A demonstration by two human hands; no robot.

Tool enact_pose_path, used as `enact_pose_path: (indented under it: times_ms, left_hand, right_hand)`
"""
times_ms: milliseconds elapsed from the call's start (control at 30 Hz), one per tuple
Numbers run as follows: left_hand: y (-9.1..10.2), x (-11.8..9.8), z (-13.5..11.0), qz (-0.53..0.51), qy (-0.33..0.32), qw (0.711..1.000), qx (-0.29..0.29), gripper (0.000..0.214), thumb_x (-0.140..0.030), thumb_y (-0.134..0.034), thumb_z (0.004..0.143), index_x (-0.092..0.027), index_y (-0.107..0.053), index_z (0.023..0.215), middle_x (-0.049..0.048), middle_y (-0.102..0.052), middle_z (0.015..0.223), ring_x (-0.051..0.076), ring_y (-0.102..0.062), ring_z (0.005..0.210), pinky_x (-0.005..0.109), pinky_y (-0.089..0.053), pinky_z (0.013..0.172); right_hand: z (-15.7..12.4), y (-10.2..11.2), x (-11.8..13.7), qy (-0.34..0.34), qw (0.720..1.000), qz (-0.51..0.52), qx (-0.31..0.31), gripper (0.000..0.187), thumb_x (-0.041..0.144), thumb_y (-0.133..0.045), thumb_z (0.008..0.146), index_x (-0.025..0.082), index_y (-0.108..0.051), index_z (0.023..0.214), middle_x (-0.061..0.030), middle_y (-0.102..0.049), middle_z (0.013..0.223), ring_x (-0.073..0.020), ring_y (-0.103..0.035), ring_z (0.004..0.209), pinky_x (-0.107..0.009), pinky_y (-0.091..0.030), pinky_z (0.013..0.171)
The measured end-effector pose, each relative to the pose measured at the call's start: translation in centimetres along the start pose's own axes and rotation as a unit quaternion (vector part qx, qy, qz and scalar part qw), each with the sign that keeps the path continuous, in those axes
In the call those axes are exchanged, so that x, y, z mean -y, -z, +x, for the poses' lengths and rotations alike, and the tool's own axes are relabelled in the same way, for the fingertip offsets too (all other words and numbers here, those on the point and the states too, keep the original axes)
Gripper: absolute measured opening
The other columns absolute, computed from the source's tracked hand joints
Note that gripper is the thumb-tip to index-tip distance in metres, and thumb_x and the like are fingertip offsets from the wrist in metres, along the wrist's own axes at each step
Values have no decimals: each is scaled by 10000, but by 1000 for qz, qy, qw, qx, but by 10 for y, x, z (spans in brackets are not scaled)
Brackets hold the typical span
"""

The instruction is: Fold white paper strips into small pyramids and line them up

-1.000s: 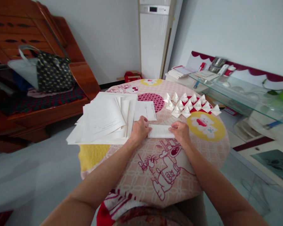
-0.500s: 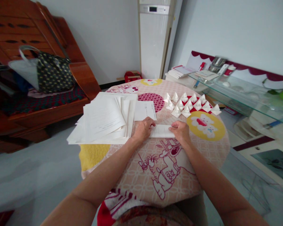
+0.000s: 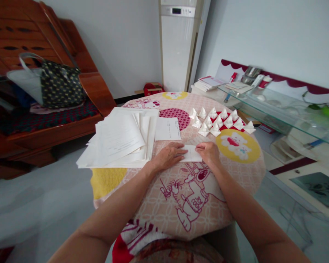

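Note:
A folded sheet of paper (image 3: 192,153) lies on the round cloth-covered table between my two hands. My left hand (image 3: 170,155) rests on its left part with the fingers stretched out flat. At the right end, my right hand (image 3: 209,151) pinches the paper's upper edge between thumb and fingers. Just beyond is a small printed sheet (image 3: 167,129). To the left spreads a pile of white paper sheets (image 3: 119,137), some printed. Several small folded paper pieces (image 3: 218,121) with pointed tops stand in rows on the far right.
The patterned tablecloth (image 3: 200,219) covers the table up to my lap. A glass shelf (image 3: 279,106) with household items runs along the right. A wooden bench (image 3: 95,87) holding a dotted bag (image 3: 61,84) is at left, and a tall white cabinet-like appliance (image 3: 176,47) stands behind.
My left hand has gone from bent fingers at the paper's left end to lying flat over it, so less paper shows. My right hand stays at the right end.

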State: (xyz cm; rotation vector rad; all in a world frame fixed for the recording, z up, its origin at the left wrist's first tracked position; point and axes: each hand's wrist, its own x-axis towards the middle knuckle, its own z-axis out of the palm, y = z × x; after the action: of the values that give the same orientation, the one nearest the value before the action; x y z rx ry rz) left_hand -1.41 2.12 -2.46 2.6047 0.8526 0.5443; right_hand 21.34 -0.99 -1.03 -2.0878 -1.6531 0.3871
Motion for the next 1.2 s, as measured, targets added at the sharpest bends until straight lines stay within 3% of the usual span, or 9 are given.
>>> enact_pose_path:
  times_ms: [233, 333, 467, 500, 600, 767, 867, 1033, 1200]
  left_hand:
    - [-2, 2, -3, 15, -20, 999, 22, 446, -322, -621, 969, -239, -641, 1407, 120, -578, 1504, 297, -525, 1398, 509, -441, 1176]
    - [0, 1, -2, 14, -19, 999, 31, 454, -318, -619, 972, -219, -638, 1415, 147, -566, 1512, 313, -520, 1402, 535, -433, 1178]
    - [0, 1, -1, 8, -15, 999, 30, 459, -296, -649, 957, -210, -644, 1407, 159, -570, 1505, 316, -526, 1400, 532, -442, 1173]
    - [0, 1, 0, 8, -16, 999, 29, 458, -286, -660, 950, -207, -648, 1401, 160, -575, 1499, 315, -528, 1399, 527, -442, 1174]
    - [-1, 1, 0, 10, -20, 999, 26, 411, -253, -680, 931, -212, -687, 1340, 147, -598, 1474, 307, -542, 1384, 511, -446, 1172]
    - [1, -2, 0, 14, -11, 1000, 24, 405, -272, -680, 932, -237, -690, 1336, 146, -591, 1480, 315, -537, 1388, 518, -450, 1165]
    - [2, -3, 0, 13, -13, 1000, 23, 411, -281, -673, 938, -264, -681, 1349, 131, -595, 1477, 305, -539, 1387, 514, -450, 1164]
    - [1, -3, 0, 17, -10, 1000, 22, 333, -281, -680, 930, -263, -731, 1258, 120, -605, 1466, 304, -536, 1390, 496, -450, 1168]
    - [1, -3, 0, 18, -11, 1000, 23, 394, -281, -673, 935, -259, -696, 1327, 129, -596, 1477, 305, -537, 1391, 509, -451, 1166]
  right_hand:
    - [0, 2, 1, 6, 1000, -27, 0, 189, 257, -701, 854, 233, -847, 973, -67, -819, 921, -218, -740, 869, -277, -492, 738]
    - [-1, 7, 4, 20, 999, -28, -32, 158, 239, -691, 843, 214, -837, 899, -77, -806, 860, -226, -721, 816, -290, -481, 710]
    - [-11, 16, 20, 125, 984, 49, -113, 170, 180, -625, 843, 177, -791, 806, -82, -780, 823, -203, -684, 766, -287, -477, 723]
    - [-14, 17, 25, 158, 979, 82, -102, 170, 169, -615, 838, 176, -780, 798, -71, -773, 805, -189, -676, 745, -277, -477, 716]
    - [-24, 14, 35, 196, 971, 133, 28, 166, 126, -605, 811, 175, -760, 776, -29, -744, 725, -156, -654, 670, -240, -455, 645]
    - [-27, 6, 32, 88, 978, 79, 172, 197, 46, -580, 766, 170, -706, 680, 19, -615, 516, -126, -578, 502, -219, -404, 546]
    - [-25, 7, 33, 48, 976, 73, 201, 169, 55, -603, 782, 167, -696, 694, 23, -608, 506, -112, -552, 452, -213, -381, 507]
    - [-27, 7, 45, 59, 977, 41, 201, 153, 56, -662, 760, 171, -676, 659, 16, -609, 505, -110, -554, 463, -213, -379, 505]
    - [-25, 7, 44, 23, 974, 37, 223, 142, 47, -647, 728, 170, -672, 662, 15, -606, 486, -117, -533, 408, -227, -379, 477]
